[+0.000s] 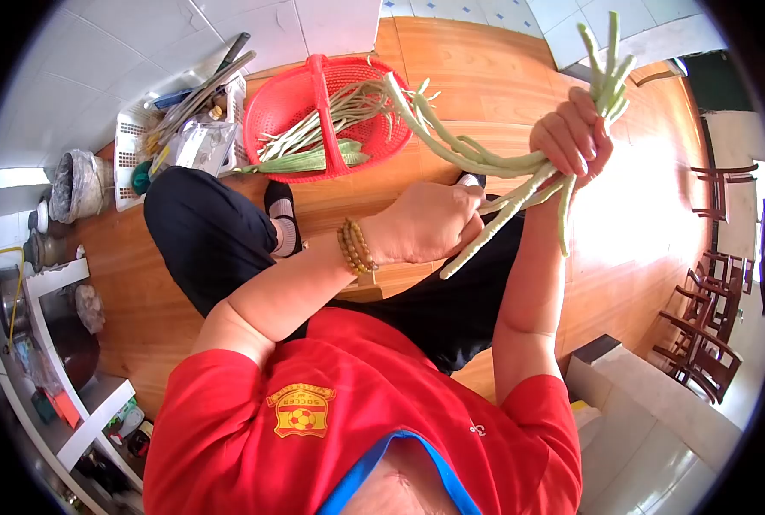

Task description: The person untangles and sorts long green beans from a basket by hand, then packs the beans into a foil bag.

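Note:
My right hand [571, 137], raised at the upper right, is wrapped around a bunch of long green beans [477, 156]. Their ends stick out above the fist, and several strands hang down and to the left. My left hand [430, 221], with a beaded bracelet at the wrist, is closed just below and left of it. One bean of the bunch runs from the right fist to the left fingers, which seem to pinch its end; the fingertips are partly hidden. A red plastic basket [271, 99] on the floor holds more long beans [357, 107] and a ridged green gourd [305, 160].
Left of the basket stands a white crate [129, 150] with tools and bags. A lined bin [78, 184] and a shelf [91, 421] with pots are along the left wall. Wooden chairs [709, 343] stand at the right. My legs are spread over the wooden floor [477, 51].

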Demonstrator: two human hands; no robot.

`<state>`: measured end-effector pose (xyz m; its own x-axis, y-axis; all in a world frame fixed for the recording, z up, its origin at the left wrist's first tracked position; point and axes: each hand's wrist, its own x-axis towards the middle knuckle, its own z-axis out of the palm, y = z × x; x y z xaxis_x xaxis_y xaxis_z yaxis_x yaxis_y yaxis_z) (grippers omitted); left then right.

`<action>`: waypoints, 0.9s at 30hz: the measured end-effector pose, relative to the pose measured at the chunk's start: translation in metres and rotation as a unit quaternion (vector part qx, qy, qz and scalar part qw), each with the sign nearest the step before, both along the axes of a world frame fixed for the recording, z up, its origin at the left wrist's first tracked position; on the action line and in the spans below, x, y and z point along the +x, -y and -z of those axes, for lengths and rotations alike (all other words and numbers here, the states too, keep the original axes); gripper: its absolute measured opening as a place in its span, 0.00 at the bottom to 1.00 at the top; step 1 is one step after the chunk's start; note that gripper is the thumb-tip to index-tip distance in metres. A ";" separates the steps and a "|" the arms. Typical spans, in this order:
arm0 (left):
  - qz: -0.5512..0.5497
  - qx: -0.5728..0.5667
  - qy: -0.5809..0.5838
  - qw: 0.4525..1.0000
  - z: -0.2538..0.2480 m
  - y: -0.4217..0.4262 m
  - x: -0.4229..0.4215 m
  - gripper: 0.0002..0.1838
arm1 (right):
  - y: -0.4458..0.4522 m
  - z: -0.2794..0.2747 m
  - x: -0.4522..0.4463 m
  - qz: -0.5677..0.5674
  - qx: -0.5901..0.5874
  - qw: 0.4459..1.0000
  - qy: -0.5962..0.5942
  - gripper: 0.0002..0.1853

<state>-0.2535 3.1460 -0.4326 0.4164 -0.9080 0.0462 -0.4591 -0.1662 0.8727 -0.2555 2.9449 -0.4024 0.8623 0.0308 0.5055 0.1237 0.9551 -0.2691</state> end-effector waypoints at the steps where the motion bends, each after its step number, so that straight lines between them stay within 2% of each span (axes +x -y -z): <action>1: -0.055 -0.012 -0.003 0.998 -0.003 -0.002 -0.004 0.10 | 0.001 -0.001 -0.002 0.003 0.004 1.000 0.015 0.04; 5: -0.176 -0.083 -0.042 0.980 0.018 0.000 -0.007 0.09 | -0.002 -0.010 -0.007 -0.037 -0.079 0.993 0.080 0.06; 6: -0.192 -0.209 0.183 0.941 0.034 0.002 0.003 0.11 | -0.001 -0.015 -0.011 -0.046 -0.079 0.991 0.094 0.07; 7: -0.195 -0.210 0.183 0.940 0.049 -0.002 0.002 0.11 | 0.000 -0.020 -0.015 -0.055 -0.078 0.989 0.109 0.07; 8: -0.267 -0.183 -0.201 0.924 0.052 -0.009 0.005 0.11 | 0.002 -0.023 -0.017 -0.053 -0.086 0.985 0.139 0.07; 9: -0.296 -0.129 -0.554 0.767 0.051 -0.016 0.009 0.11 | 0.006 -0.025 -0.021 -0.069 -0.098 0.981 0.151 0.08; 10: -0.294 -0.127 -0.555 0.768 0.048 -0.024 0.010 0.11 | 0.010 -0.026 -0.021 -0.083 -0.113 0.977 0.159 0.08; 12: -0.252 -0.226 -0.493 0.801 0.023 -0.043 0.012 0.11 | 0.011 -0.029 -0.024 -0.091 -0.125 0.975 0.158 0.08; 14: -0.365 -0.207 -0.217 0.882 0.005 -0.060 0.027 0.08 | 0.012 -0.030 -0.019 -0.142 -0.167 0.955 0.202 0.09; 15: -0.271 -0.339 -0.366 0.823 0.017 -0.072 0.048 0.07 | 0.011 -0.030 -0.018 -0.139 -0.165 0.956 0.200 0.09; 16: -0.282 -0.351 -0.439 0.777 -0.007 -0.078 0.056 0.06 | 0.011 -0.029 -0.018 -0.151 -0.173 0.953 0.200 0.09; 17: -0.246 -0.336 -0.415 0.809 -0.023 -0.082 0.064 0.06 | 0.010 -0.028 -0.015 -0.165 -0.180 0.949 0.201 0.09; 19: -0.090 -0.206 -0.294 0.929 -0.050 -0.075 0.082 0.06 | 0.003 -0.026 -0.016 -0.140 -0.170 0.963 0.157 0.10; 21: 0.023 -0.099 -0.048 0.994 -0.049 -0.047 0.082 0.07 | -0.002 -0.023 -0.014 -0.121 -0.164 0.968 0.149 0.10; 22: 0.075 -0.022 -0.040 0.996 -0.050 -0.033 0.080 0.09 | -0.005 -0.022 -0.013 -0.119 -0.165 0.967 0.150 0.10; 23: 0.078 -0.021 -0.038 0.996 -0.047 -0.024 0.077 0.09 | -0.008 -0.020 -0.013 -0.116 -0.150 0.972 0.138 0.10; 25: 0.234 0.010 -0.097 0.967 -0.035 -0.012 0.073 0.11 | -0.009 -0.016 -0.014 -0.109 -0.134 0.977 0.127 0.10; 27: 0.242 0.021 -0.101 0.965 -0.031 -0.009 0.074 0.11 | -0.009 -0.013 -0.014 -0.103 -0.132 0.980 0.104 0.09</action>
